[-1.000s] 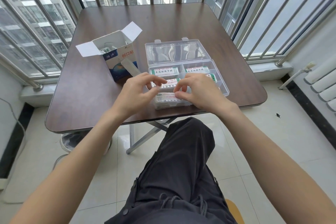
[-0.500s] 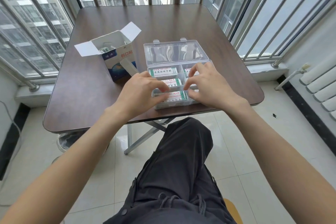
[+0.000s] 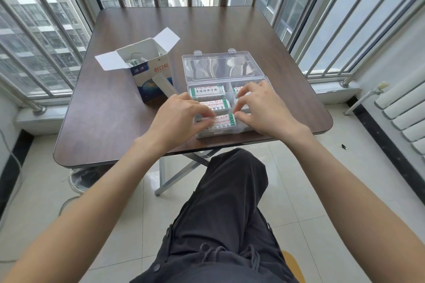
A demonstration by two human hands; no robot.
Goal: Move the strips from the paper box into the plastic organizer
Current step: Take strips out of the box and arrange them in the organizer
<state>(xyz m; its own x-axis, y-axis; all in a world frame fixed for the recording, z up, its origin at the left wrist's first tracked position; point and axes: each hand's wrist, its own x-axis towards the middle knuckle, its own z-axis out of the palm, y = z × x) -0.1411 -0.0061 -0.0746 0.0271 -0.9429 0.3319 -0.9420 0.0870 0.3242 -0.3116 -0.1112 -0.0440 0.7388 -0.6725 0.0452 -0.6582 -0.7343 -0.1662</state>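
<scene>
A clear plastic organizer point(image 3: 220, 133) lies open near the table's front edge, its lid point(image 3: 220, 66) folded back. Stacks of white strips with green ends fill its left compartments: far point(image 3: 208, 91), middle point(image 3: 216, 104) and near point(image 3: 224, 120). My left hand point(image 3: 181, 117) curls over the near stack's left end. My right hand point(image 3: 264, 110) pinches its right end with thumb and forefinger and hides the right compartments. To the left, the blue-and-white paper box point(image 3: 151, 71) stands open, with more strips point(image 3: 135, 62) inside.
The dark wooden table point(image 3: 115, 117) has rounded corners, and its front edge runs just below the organizer. Barred windows surround it on three sides. A white radiator point(image 3: 404, 110) is on the right. My leg in dark trousers point(image 3: 225, 213) reaches under the table.
Both hands came down from above the organizer, bringing a stack of strips into the near left compartment. My right hand shifted a little farther over the right compartments.
</scene>
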